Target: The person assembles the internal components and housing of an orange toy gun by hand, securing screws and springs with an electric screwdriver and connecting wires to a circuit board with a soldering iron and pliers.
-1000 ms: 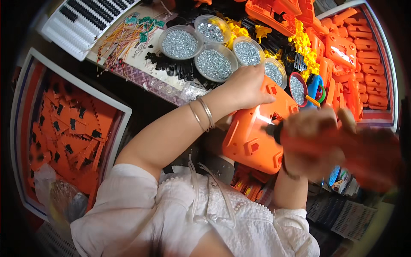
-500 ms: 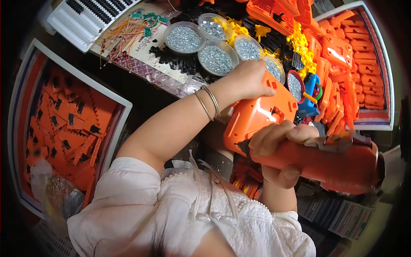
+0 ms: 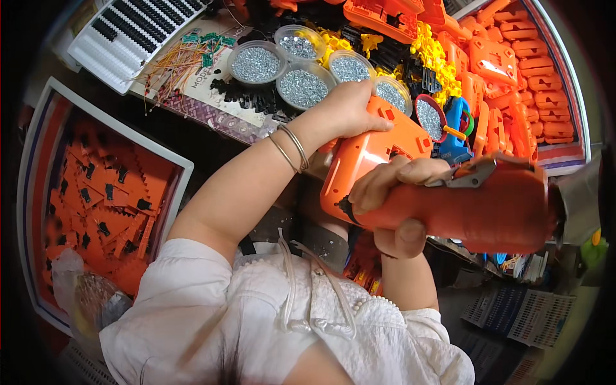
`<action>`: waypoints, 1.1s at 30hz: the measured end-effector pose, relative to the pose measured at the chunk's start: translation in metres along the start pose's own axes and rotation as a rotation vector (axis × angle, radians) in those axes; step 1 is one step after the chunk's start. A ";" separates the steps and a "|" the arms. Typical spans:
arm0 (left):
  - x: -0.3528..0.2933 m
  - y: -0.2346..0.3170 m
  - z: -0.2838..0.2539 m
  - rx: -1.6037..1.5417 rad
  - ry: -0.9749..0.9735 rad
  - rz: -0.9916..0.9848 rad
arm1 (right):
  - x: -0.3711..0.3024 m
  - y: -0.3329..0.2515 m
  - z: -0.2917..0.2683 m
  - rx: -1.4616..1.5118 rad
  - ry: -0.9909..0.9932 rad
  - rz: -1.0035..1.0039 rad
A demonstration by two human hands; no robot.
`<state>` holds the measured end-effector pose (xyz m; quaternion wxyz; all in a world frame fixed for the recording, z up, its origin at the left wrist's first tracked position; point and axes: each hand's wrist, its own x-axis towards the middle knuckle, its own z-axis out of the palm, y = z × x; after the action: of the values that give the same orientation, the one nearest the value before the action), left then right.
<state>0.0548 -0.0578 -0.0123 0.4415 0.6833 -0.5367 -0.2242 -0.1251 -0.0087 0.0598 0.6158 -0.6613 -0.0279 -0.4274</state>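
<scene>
My left hand [image 3: 359,110] grips the far edge of an orange plastic housing [image 3: 367,156], its thumb lying on the top face. The housing is held tilted in front of my body. In my right hand [image 3: 403,186] is a red power screwdriver [image 3: 478,208], lying nearly level, with fingers wrapped round its front end. Its dark tip meets the near left corner of the housing. Whether a screw sits under the tip cannot be made out. A metal lever [image 3: 471,173] shows on the screwdriver's upper side.
Tubs of small silvery screws [image 3: 305,86] stand on the table beside yellow parts [image 3: 427,58], black parts and coloured wires [image 3: 176,70]. Orange housings fill a box [image 3: 582,128] at right. At left, another box [image 3: 183,168] holds orange pieces. A white rack [image 3: 102,58] stands far left.
The whole view has shifted slightly, moving most things left and up. The rear end of the screwdriver has swung up the picture. Both hands keep their hold.
</scene>
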 end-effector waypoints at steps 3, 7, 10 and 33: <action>-0.002 0.005 -0.003 -0.042 -0.017 -0.022 | -0.007 -0.012 -0.001 -0.028 0.061 -0.002; -0.001 -0.002 -0.003 -0.051 -0.006 -0.033 | -0.007 -0.025 -0.005 -0.063 0.140 -0.011; -0.002 0.002 -0.005 -0.059 -0.013 -0.036 | -0.010 -0.047 -0.025 -0.014 0.089 -0.049; -0.105 0.008 -0.009 0.264 -0.088 0.897 | 0.071 -0.030 -0.085 -0.320 0.412 0.063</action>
<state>0.0237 0.0425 -0.0183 0.3808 0.4243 -0.8210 0.0304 -0.1424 -0.1078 0.1155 0.5088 -0.6500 0.1865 -0.5327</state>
